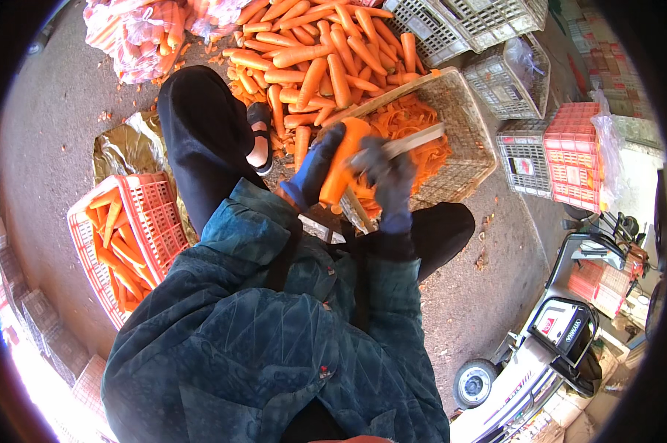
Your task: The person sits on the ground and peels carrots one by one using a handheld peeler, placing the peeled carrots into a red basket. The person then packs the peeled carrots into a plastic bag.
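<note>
My left hand (315,171), in a blue glove, grips a thick carrot (345,156) that stands tilted over my lap. In my right hand (391,181), dark-gloved, is a peeler with a flat pale wooden handle (420,139); the handle points out to the right. The peeler's blade end is hidden by the fingers close against the carrot. Beneath and beyond my hands sits a dirty plastic crate (468,136) with orange peelings (411,111) in it. A large heap of carrots (326,59) lies on the ground just past my left hand.
At my left, a red crate (160,214) holds carrots, beside a crumpled gold sheet (130,144). Plastic bags of carrots (138,37) rest at the far left. Grey crates (507,77) and a red crate (573,155) stand right. A wheeled machine (540,347) occupies the lower right.
</note>
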The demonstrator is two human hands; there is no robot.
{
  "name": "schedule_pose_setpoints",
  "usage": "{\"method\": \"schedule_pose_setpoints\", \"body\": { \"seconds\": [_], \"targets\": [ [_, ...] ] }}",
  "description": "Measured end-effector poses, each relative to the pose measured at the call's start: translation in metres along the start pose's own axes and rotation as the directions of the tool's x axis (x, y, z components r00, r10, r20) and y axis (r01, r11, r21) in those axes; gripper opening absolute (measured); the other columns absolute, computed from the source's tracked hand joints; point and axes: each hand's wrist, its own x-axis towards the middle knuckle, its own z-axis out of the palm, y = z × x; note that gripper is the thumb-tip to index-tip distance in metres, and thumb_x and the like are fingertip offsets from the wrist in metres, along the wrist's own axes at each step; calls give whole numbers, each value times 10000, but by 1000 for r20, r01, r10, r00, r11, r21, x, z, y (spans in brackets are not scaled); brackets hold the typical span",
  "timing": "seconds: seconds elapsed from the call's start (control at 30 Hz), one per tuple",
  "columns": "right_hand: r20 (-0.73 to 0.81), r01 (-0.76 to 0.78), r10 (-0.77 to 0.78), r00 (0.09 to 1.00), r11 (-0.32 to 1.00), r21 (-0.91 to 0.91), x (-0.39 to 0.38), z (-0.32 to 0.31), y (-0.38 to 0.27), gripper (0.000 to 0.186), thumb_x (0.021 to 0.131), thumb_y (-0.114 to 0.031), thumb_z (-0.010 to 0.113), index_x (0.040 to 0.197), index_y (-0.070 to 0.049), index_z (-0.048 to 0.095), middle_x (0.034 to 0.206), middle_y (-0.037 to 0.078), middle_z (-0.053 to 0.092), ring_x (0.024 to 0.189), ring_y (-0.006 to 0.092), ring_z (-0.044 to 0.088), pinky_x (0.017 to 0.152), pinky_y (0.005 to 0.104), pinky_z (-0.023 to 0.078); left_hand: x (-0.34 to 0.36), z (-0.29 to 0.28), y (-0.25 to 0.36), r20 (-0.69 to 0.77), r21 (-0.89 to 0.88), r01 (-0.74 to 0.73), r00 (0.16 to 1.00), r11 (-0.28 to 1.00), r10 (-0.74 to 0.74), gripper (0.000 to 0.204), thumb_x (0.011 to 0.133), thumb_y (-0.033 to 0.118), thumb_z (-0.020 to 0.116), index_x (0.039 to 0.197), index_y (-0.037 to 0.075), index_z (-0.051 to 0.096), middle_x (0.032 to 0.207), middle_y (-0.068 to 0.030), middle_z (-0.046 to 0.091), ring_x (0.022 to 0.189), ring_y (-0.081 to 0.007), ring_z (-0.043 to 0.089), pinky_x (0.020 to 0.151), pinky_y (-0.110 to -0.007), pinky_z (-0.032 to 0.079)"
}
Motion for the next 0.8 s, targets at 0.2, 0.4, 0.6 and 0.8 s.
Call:
{"method": "schedule_pose_setpoints", "body": {
  "seconds": [0.2,0.4,0.6,0.8],
  "targets": [
    [-627,-90,-3,779,989,-117,94,-136,58,294,918,-289,686,896,4,703,707,50,666,544,105,564,465,267,387,-38,39,3,80,-22,57,995,998,-55,654,1005,535,473,1384,3,485,1215,-142,648,1043,-239,673,876,-326,558],
    [-471,-123,31,882,978,-166,25,-63,12,303,935,-313,689,1052,-35,722,762,12,691,513,22,446,435,208,305,4,14,34,-85,-117,-62,995,991,53,628,969,520,564,1346,19,525,1196,-118,646,1053,-243,659,882,-307,537],
    [0,-113,119,993,938,328,-40,26,-16,299,956,-231,646,1112,24,661,838,60,695,612,58,571,495,193,398,21,5,14,-22,-121,-65,998,991,63,637,970,511,566,1340,-4,516,1171,-143,653,1049,-242,658,923,-311,531],
    [-157,-16,16,987,1000,4,5,11,-12,230,944,-181,656,1071,10,676,858,43,681,647,100,600,535,230,456,19,-16,0,18,43,-4,1000,999,3,553,1016,451,509,1330,-3,532,1161,-108,666,997,-195,666,875,-318,547]
  ]
}}
